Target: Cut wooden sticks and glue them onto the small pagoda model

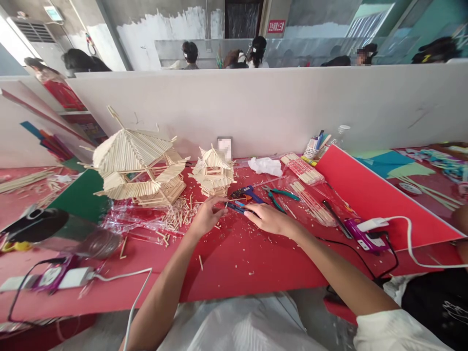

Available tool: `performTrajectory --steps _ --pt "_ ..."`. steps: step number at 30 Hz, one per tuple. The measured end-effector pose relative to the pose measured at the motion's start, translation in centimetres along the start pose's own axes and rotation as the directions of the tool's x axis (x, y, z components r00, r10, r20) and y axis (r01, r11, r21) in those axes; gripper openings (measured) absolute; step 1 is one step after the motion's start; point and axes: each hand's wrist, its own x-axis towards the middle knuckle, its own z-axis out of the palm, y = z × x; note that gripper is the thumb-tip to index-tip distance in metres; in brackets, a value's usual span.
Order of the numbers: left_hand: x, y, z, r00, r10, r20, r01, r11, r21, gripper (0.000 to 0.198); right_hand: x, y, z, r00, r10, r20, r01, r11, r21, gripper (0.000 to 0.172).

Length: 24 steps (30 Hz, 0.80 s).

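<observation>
My right hand [268, 218] is closed on the handles of a small blue-handled cutter [236, 207], low over the red table. At the tool's other end, my left hand [208, 214] has its thumb and fingers drawn together; whatever is between them is too small to make out. Just beyond lies a dark blue tool with an orange part [248, 192]. Green-handled pliers [281, 194] rest to its right. A small pavilion model [212, 173] built of thin wooden sticks stands behind my left hand, and a larger stick pavilion [137, 163] is farther left.
Cut stick pieces [179, 214] litter the table around the models. Bundled sticks [314, 204] lie right, near a red board [380, 195] and a purple power socket [365, 235]. A clear bottle [91, 241] lies left. A white partition [263, 107] closes the back; people sit beyond.
</observation>
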Motion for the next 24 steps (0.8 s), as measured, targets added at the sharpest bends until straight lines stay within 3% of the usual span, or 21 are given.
performTrajectory --steps 7,24 --pt "0.1 -0.2 -0.1 0.996 0.059 0.06 -0.068 0.983 0.171 0.031 0.8 -0.3 0.3 0.998 0.047 0.037 -0.043 0.995 -0.09 0.038" --pt "-0.1 0.4 -0.3 0.995 0.075 0.062 -0.087 0.966 0.242 0.034 1.2 -1.5 0.3 0.995 0.088 0.043 -0.073 0.959 -0.274 0.041"
